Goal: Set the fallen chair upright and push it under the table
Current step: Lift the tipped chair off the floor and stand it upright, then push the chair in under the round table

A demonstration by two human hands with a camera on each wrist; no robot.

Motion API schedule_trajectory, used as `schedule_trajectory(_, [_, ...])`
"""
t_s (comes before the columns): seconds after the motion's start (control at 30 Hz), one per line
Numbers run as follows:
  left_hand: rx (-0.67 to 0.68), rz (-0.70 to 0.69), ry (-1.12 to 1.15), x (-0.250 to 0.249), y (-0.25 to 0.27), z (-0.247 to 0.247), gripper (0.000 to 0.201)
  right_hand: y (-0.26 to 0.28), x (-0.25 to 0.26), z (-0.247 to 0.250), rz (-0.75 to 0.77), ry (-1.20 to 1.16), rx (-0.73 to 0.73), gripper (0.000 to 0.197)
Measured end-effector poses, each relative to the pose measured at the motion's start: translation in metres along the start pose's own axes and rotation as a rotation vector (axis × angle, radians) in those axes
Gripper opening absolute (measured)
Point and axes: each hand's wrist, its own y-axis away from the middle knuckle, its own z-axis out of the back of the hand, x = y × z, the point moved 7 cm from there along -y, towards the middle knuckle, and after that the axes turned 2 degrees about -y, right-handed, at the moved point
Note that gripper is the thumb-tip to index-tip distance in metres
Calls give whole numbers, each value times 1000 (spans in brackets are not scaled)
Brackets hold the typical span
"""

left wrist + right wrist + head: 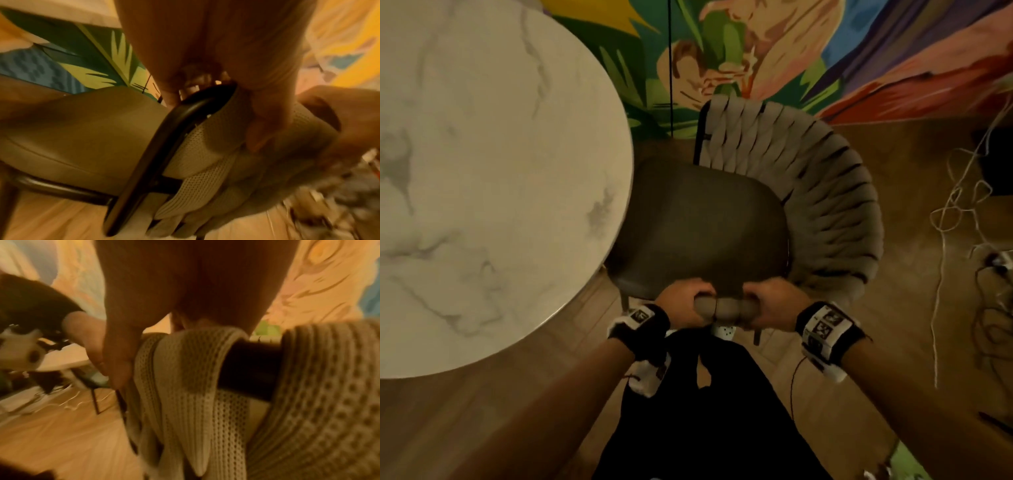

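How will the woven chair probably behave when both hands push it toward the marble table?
The chair likely slides stiffly: its dark metal frame looks rigid. The woven straps probably give slightly under the left hand and right hand.

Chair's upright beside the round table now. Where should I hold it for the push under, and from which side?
Hold the chair by its webbing-wrapped top rail, from the side nearest you, as the left hand and right hand already do. The rail is a rounded bar that fingers curl around. The seat already partly underlies the table edge, so steer the push leftward toward the table.
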Motion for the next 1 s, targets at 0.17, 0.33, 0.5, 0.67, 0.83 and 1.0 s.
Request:
schedule_trajectory(0.17, [277, 11, -171, 31, 27, -79, 43, 10, 11, -85, -9, 41, 242, 64])
schedule_trajectory(0.33, [269, 185, 1, 69, 48, -106, 23, 10, 9, -164, -25, 80, 350, 57])
schedule_trajectory(0.5, [-26, 522, 194, 121, 69, -96, 8, 14, 2, -208, -59, -39, 246, 53])
schedule_trajectory(0.67, [-228, 771, 525, 134, 109, -130, 20, 42, -52, -175, -142, -489, 12, 21])
schedule_trajectory(0.83, [-257, 869, 679, 135, 140, -199, 19, 103, -171, -171, -373, -804, -305, 11])
schedule_trajectory(1.0, [-404, 1067, 1213, 117, 163, -247, 31, 144, -236, -204, -682, -1386, -470, 20])
